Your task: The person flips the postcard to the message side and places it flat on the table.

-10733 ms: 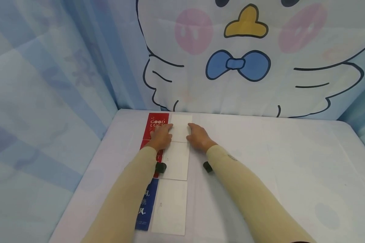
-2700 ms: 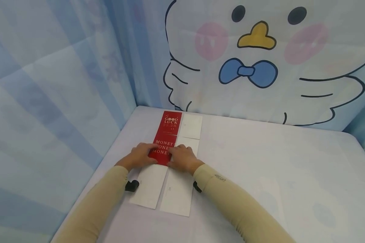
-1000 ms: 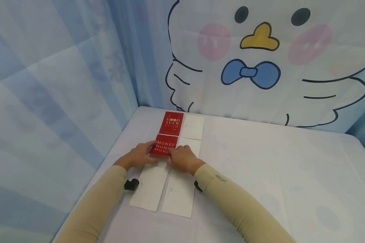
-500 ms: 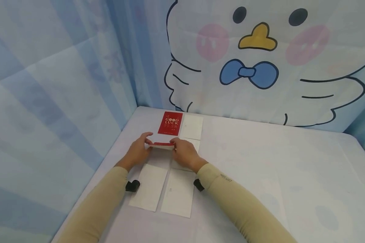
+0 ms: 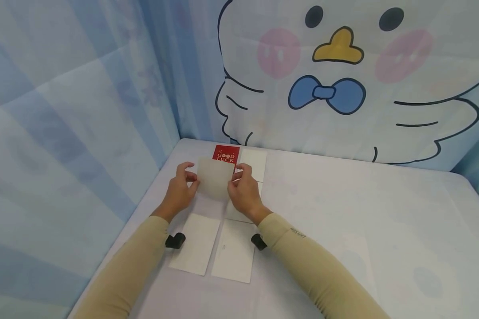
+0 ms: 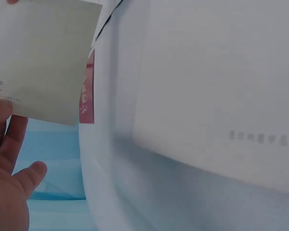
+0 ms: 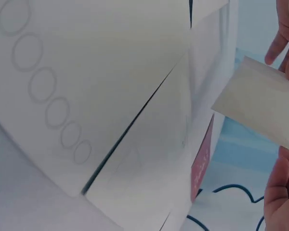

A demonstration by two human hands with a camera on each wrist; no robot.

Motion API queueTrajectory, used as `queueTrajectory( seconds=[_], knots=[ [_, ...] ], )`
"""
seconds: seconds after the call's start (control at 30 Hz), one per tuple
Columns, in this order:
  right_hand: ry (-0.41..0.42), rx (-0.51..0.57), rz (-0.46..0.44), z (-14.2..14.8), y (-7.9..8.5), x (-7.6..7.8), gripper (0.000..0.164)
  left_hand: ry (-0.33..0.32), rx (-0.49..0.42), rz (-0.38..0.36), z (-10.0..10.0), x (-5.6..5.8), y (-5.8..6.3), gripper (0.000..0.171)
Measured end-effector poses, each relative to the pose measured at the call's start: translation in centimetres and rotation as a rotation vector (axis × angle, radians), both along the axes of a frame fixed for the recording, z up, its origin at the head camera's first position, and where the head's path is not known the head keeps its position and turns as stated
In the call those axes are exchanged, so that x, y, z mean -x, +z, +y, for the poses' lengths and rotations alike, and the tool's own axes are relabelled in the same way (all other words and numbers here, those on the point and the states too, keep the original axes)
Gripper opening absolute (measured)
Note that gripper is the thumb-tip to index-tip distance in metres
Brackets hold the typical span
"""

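A postcard [image 5: 215,179] is raised off the table and tilted up, its plain pale back facing me. My left hand [image 5: 179,192] pinches its left edge, and my right hand [image 5: 245,192] pinches the right edge. In the left wrist view, faint print and a stamp-box outline mark the back of the held postcard [image 6: 43,57]. Behind it lies a red "GOOD LUCK" postcard [image 5: 225,153], its lower part hidden. The held postcard [image 7: 262,98] also shows in the right wrist view, between the fingers of both hands.
White-backed postcards lie in a column at right: a far one [image 5: 254,163], a middle one [image 5: 239,212] partly under my right hand, and a near one [image 5: 233,252]. Another white postcard [image 5: 195,243] lies nearer at left. A patterned curtain [image 5: 323,124] borders the white table [image 5: 343,230].
The red "MONEY" postcard has been lifted from flat and tipped up, so its pale back now shows. Since the oldest frame, a white postcard back shows where the blue one lay.
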State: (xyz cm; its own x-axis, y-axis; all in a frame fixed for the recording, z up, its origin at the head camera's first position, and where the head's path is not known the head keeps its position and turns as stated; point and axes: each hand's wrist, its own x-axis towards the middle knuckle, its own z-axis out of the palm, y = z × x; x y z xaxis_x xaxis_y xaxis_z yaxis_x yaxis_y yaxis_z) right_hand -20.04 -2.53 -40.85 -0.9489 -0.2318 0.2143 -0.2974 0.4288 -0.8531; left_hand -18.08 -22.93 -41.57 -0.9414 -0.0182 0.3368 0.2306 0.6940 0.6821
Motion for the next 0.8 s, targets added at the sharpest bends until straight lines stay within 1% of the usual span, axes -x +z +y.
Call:
queueTrajectory(
  seconds=[0.07,0.1,0.17,0.23,0.3,0.37,0.47,0.57,0.67,0.8],
  knots=[
    [-0.021,0.013,0.028,-0.2,0.0,0.0,0.032,-0.003,-0.021,0.017,0.0,-0.1,0.1,0.048],
    [-0.027,0.003,0.049,-0.2,0.0,0.0,0.027,-0.006,-0.027,0.022,0.0,-0.1,0.1,0.046],
    [-0.031,-0.032,0.095,-0.3,0.0,0.0,0.018,-0.013,-0.035,0.028,-0.1,-0.2,0.2,0.04],
    [-0.021,-0.087,0.125,-0.3,-0.1,0.0,0.014,-0.023,-0.029,0.019,-0.2,-0.2,0.2,0.034],
    [0.004,-0.14,0.12,-0.3,-0.1,0.0,0.019,-0.033,-0.014,-0.017,-0.3,-0.3,0.1,0.029],
    [0.033,-0.187,0.095,-0.4,-0.2,0.0,0.027,-0.04,0.004,-0.079,-0.4,-0.3,0.1,0.031],
    [0.076,-0.255,0.044,-0.5,-0.4,-0.1,0.041,-0.041,0.037,-0.208,-0.5,-0.3,0.0,0.042],
    [0.108,-0.316,-0.017,-0.6,-0.7,-0.1,0.053,-0.032,0.062,-0.312,-0.7,-0.2,-0.2,0.053],
    [0.125,-0.367,-0.088,-0.8,-1.1,0.0,0.061,-0.019,0.081,-0.371,-0.7,0.0,-0.5,0.055],
    [0.126,-0.385,-0.159,-1.0,-1.5,0.1,0.065,0.003,0.107,-0.43,-0.5,0.1,-0.6,0.055]
  ],
)
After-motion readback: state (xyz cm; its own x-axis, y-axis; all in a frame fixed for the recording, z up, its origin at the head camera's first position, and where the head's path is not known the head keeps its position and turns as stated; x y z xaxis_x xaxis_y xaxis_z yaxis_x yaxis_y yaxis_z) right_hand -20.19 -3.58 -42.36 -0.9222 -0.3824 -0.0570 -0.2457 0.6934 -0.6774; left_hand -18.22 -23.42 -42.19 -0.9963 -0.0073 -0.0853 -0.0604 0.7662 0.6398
